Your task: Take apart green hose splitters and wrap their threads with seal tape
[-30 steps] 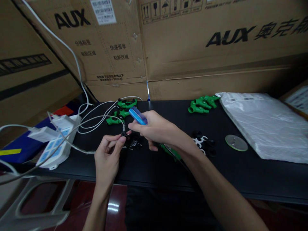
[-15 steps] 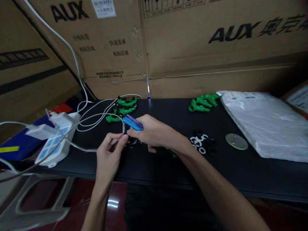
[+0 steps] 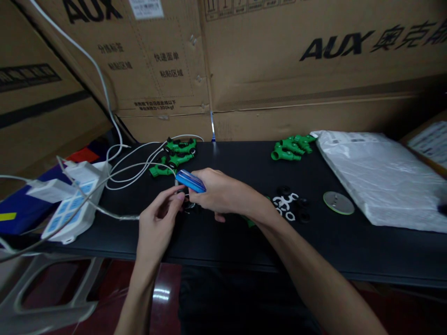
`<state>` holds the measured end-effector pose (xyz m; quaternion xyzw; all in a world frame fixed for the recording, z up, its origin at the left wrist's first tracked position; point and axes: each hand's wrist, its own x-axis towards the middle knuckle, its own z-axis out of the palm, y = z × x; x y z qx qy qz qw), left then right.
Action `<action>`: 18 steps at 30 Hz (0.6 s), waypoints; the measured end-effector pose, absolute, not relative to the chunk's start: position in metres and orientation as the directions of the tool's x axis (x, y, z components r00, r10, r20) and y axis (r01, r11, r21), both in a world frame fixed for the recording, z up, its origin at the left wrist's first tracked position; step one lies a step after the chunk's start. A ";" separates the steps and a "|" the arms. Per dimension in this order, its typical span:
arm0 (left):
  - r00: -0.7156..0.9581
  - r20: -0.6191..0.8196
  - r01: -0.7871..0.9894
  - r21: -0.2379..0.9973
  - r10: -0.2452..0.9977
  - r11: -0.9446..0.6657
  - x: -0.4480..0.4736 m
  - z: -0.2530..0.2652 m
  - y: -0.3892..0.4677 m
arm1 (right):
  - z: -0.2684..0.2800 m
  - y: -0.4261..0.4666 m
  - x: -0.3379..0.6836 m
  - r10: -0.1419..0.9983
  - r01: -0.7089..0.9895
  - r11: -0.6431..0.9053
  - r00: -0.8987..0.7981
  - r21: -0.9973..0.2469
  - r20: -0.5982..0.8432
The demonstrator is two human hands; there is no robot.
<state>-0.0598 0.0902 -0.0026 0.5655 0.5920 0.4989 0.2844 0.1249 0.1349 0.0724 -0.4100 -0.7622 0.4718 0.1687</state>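
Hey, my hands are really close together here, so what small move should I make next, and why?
Perhaps ease your right hand slightly aside: its blue object sits close to your left hand, where the small dark part it pinches is barely visible.

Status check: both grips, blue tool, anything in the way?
Right grip closed around blue tool. Left grip pinching small dark part, mostly hidden. Cable runs up to left grip; contact unclear.
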 end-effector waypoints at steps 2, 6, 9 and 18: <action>-0.188 0.221 0.408 0.904 0.957 -0.129 -0.060 -0.004 0.092 | 0.072 0.134 0.126 0.798 0.498 0.220 -0.587 -0.839 -0.140; -0.193 0.202 0.425 0.899 0.960 -0.104 -0.059 -0.007 0.094 | 0.068 0.134 0.127 0.840 0.541 0.196 -0.523 -0.818 -0.145; -0.188 0.223 0.484 0.868 0.957 -0.107 -0.061 -0.008 0.095 | 0.069 0.137 0.127 0.871 0.522 0.178 -0.478 -0.834 -0.113; -0.024 0.461 0.702 0.640 0.887 -0.313 -0.061 -0.003 0.089 | 0.123 0.117 0.158 0.942 0.103 0.018 -0.336 -0.995 -0.017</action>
